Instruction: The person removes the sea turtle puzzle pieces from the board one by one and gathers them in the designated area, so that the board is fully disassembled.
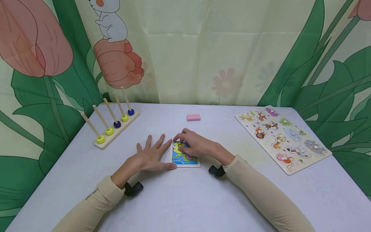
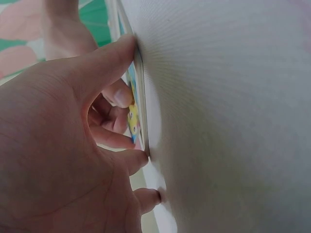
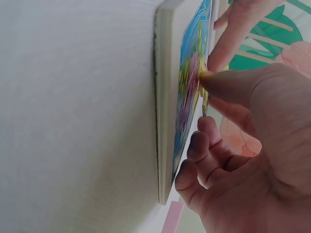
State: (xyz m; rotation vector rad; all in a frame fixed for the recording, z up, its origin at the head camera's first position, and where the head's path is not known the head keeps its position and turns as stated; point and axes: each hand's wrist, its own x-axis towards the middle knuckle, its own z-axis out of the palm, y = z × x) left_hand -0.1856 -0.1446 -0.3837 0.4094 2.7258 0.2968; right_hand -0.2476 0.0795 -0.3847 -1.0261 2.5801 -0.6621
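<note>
A small jigsaw puzzle board [image 1: 188, 166] with a pale frame and a blue, yellow, green and pink picture lies flat on the table. My left hand [image 1: 149, 158] is spread beside it, palm down. Its thumb touches the lower left corner, and its index finger reaches the upper left corner. Over the board's upper part is my right hand [image 1: 195, 145]. In the right wrist view, its thumb and fingers pinch a thin yellow puzzle piece [image 3: 204, 103] at the picture's surface. The fingers partly hide the picture, so the piece's full outline cannot be seen.
A pink block [image 1: 193, 117] lies behind the board. At the left stands a wooden peg rack [image 1: 108, 139] with yellow and dark blue beads. A large animal puzzle board [image 1: 285, 138] lies at the right. A printed curtain [image 1: 185, 64] hangs behind the table.
</note>
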